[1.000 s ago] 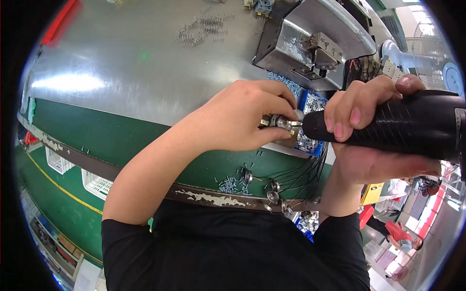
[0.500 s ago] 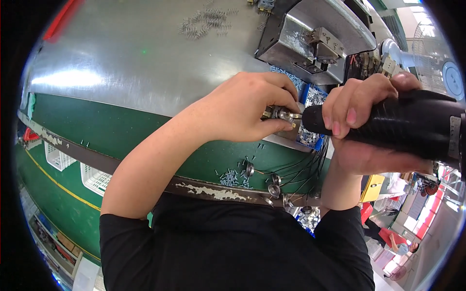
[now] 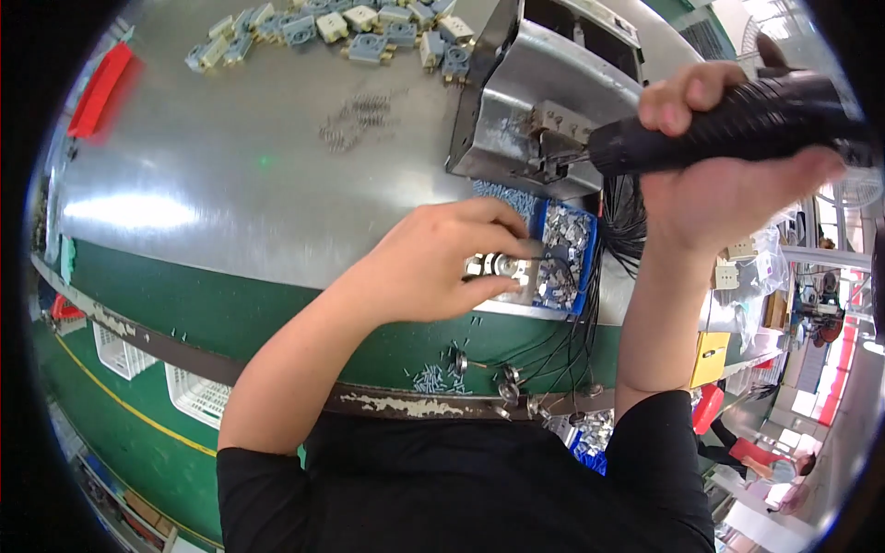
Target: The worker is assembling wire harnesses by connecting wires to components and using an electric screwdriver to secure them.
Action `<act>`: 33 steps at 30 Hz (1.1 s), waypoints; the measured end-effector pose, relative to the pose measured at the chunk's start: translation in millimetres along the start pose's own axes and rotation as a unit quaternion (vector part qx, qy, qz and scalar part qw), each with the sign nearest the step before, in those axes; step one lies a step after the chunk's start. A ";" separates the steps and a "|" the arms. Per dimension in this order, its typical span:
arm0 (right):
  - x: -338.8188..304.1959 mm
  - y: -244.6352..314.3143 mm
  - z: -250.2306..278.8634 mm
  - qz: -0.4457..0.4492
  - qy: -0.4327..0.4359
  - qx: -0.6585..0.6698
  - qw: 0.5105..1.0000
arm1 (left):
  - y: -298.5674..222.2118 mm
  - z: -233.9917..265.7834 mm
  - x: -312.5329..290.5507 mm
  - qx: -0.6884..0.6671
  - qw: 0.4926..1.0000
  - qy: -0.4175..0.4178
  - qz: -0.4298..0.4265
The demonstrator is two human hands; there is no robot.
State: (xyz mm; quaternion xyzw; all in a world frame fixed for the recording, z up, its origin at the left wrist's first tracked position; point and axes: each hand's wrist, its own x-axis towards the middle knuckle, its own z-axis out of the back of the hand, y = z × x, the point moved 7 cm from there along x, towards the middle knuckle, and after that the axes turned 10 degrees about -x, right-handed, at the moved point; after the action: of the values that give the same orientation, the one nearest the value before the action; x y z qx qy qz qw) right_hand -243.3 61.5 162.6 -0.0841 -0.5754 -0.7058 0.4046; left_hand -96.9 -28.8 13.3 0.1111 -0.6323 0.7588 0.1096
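My left hand [image 3: 415, 263] is curled around a small metal-and-pale part [image 3: 498, 265], pinched between thumb and fingers just left of a blue tray. Its exact kind is partly hidden by my fingers. My right hand [image 3: 696, 207] grips a black electric screwdriver [image 3: 719, 129], held nearly level with its nose pointing left. The screwdriver's tip is at the metal feeder [image 3: 525, 83], beside a worn block with holes [image 3: 564, 120] on its front. Whether the tip touches the feeder, I cannot tell.
A blue tray [image 3: 584, 286] holds small metal pieces; blue-grey screws [image 3: 507, 195] lie beside it. Springs [image 3: 355, 120] and grey-white socket modules [image 3: 369, 48] sit farther back. Loose screws [image 3: 438, 380] and round metal pieces on black wires [image 3: 509, 391] lie near the front edge.
My right hand has moved the screwdriver up and away from the part in my left hand, over to the feeder. My left hand still holds the part. The view has shifted, showing the socket modules.
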 end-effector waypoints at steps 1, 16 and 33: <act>8.3 -32.8 8.5 -0.058 -0.011 0.220 0.974 | -1.7 -0.6 0.9 0.003 1.000 0.004 -0.005; 12.7 -42.2 -7.3 -0.068 -0.022 0.208 0.975 | -1.5 0.6 3.7 0.001 1.000 0.007 0.011; -9.2 -23.5 -17.8 -0.093 0.066 0.315 0.942 | -0.2 3.5 0.0 0.016 1.000 -0.011 -0.009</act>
State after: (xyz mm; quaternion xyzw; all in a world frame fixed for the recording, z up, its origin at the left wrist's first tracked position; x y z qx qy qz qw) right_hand -246.7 50.4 133.9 0.1483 -0.7459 -0.5267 0.3798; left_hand -96.8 -32.2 14.1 0.1265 -0.6206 0.7664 0.1076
